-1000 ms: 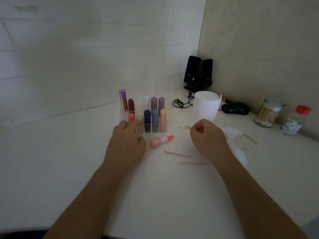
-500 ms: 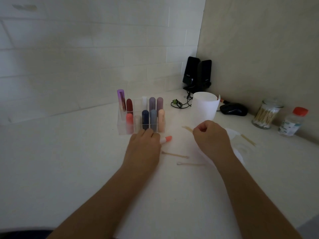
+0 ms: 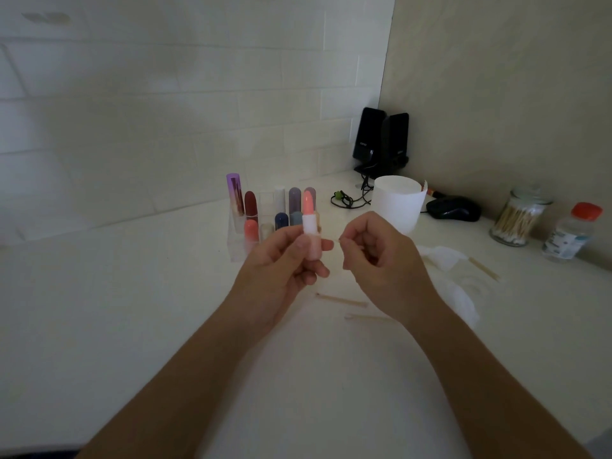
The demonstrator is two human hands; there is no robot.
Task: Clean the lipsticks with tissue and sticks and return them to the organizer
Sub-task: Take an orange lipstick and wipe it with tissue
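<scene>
The left grip (image 3: pixel 281 270) held the lipstick (image 3: pixel 310 223) by its base, fingers curled round it, long axis upright and coral tip up, clear of the surface (image 3: pixel 132 293) and in front of the organizer (image 3: pixel 236 248). The right grip (image 3: pixel 381 260) pinched a stick (image 3: pixel 340 240), whose end lay just right of the lipstick's base without touching. The cleaning stroke would likely run leftward and upward.

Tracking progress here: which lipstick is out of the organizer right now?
The pale pink lipstick with its coral tip exposed, held upright by the left hand; all the others stand in the clear organizer.
</scene>
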